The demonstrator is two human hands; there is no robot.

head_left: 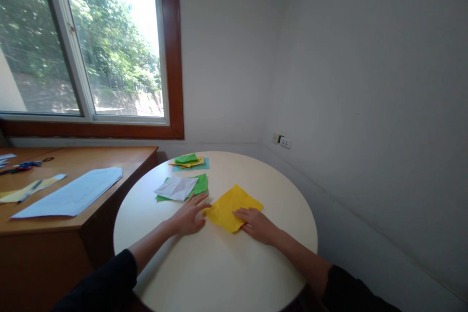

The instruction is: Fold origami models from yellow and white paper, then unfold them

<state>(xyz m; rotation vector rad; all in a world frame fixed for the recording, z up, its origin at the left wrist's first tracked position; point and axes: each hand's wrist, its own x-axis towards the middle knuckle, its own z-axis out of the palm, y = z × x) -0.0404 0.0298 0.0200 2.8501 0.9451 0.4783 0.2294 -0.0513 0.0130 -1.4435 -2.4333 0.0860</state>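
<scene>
While both hands press flat, left hand (189, 218), right hand (257, 224), yellow paper (233, 207).

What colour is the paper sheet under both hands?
Yellow square paper sheet, clearest in the head view.

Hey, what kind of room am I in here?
Probably a small office or study corner used for paper craft. A round white table holds coloured paper, with both hands on a yellow sheet; a wooden desk stands under a window, and a wall socket is nearby.
</scene>
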